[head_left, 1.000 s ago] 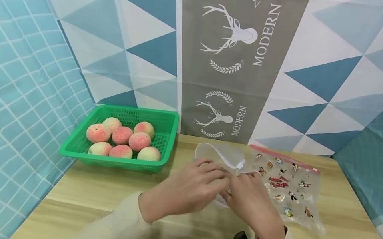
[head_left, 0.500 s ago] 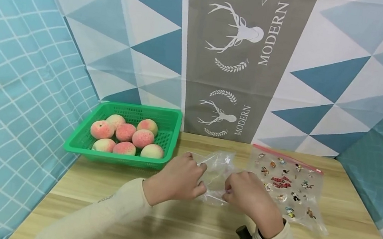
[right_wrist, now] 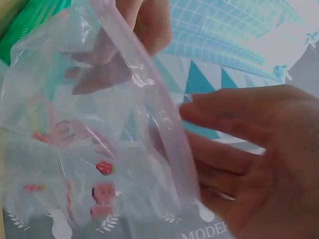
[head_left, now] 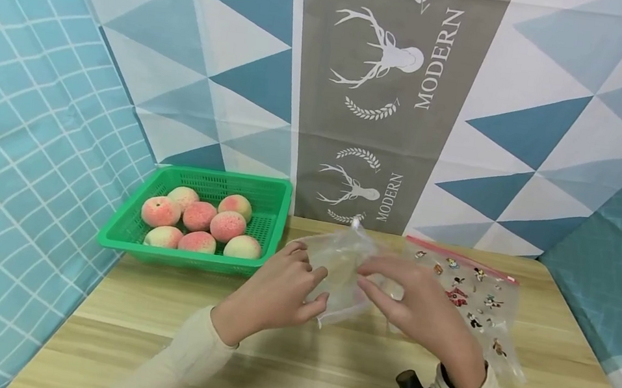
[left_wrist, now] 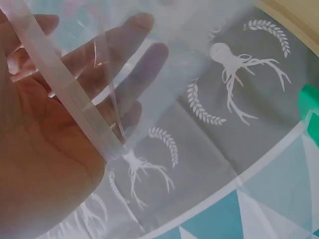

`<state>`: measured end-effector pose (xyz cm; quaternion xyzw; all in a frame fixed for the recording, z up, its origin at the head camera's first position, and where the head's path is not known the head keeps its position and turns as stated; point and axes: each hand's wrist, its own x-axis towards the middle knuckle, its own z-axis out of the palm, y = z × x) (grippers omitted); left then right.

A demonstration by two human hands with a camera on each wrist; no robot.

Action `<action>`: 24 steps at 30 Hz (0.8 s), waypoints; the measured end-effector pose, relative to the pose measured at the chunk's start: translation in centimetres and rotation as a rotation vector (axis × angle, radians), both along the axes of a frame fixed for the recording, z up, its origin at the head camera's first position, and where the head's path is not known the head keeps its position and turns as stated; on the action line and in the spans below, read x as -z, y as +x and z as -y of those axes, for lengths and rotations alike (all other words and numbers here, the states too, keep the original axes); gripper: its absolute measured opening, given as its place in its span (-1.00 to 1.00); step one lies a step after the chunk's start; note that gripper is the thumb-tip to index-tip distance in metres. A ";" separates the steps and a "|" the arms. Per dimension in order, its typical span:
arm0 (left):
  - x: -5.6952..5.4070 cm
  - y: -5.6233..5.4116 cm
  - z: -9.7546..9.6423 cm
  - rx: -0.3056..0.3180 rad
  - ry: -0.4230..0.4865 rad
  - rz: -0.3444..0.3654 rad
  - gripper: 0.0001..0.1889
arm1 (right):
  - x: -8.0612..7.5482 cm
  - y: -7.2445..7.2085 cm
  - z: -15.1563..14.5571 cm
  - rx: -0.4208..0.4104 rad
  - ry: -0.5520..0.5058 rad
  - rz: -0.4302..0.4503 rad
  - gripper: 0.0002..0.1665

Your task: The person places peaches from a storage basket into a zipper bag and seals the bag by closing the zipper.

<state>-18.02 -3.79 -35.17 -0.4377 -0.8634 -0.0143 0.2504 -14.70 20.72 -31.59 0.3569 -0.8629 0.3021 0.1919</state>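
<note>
Seemingly, the step is opening the clear bag [head_left: 341,286] between left grip [head_left: 282,285] and right grip [head_left: 423,304], both spread. Next likely calls for widening it.

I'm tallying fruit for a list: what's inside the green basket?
Eight peaches show in the green basket, with bare perforated floor at its right. What lies under the peaches is covered, so anything there can't be seen.

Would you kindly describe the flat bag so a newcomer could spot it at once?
On the wooden table, look right from the green basket, past the other bag between the left hand and right hand. The flat bag lies there, set apart by the red strip along its far edge.
</note>
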 end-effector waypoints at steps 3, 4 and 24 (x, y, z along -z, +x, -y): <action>-0.1 0.1 0.3 0.006 0.040 0.010 -0.77 | -0.4 0.2 -0.3 0.037 -0.038 -0.099 -0.78; 0.0 0.1 0.4 0.010 0.054 0.011 -0.78 | -0.5 0.4 -0.3 0.050 -0.022 -0.096 -0.76; -1.1 -0.5 2.2 0.151 0.299 0.070 -0.83 | 0.1 0.5 0.1 0.261 0.243 0.302 -0.41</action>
